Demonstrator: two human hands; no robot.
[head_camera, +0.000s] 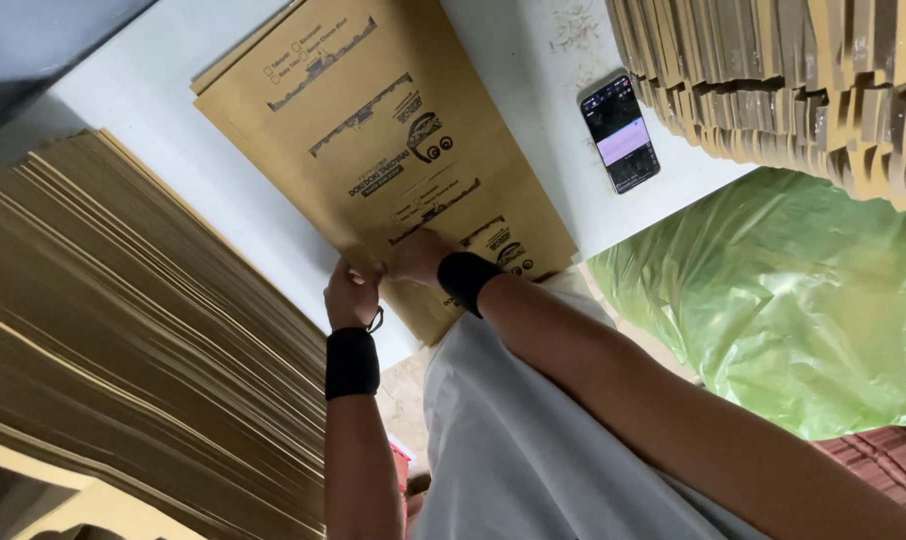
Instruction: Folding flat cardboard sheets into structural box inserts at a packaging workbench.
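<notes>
While you lean over the white desk, both of your hands meet at the near edge of a flat brown printed cardboard sheet that lies across the desk top. Your left hand is curled at the sheet's near left corner, fingers bent in and pinching the edge of the cardboard; a black wristband sits just below it on your forearm. Your right hand lies palm down on the sheet right beside the left one, fingers together and pressing on the printed face, with a second black wristband at its wrist. The two hands are close together, nearly touching. The sheet runs away from you at a slant and seems to rest on at least one more sheet of the same kind, whose edges peek out along its left side.

To your left a tall stack of flat cardboard sheets fills the view, edges toward you. At the far right another stack of folded cardboard stands on the desk, and a smartphone with a lit screen lies between it and the sheet. A bulging green plastic bag sits beside the desk on your right.
</notes>
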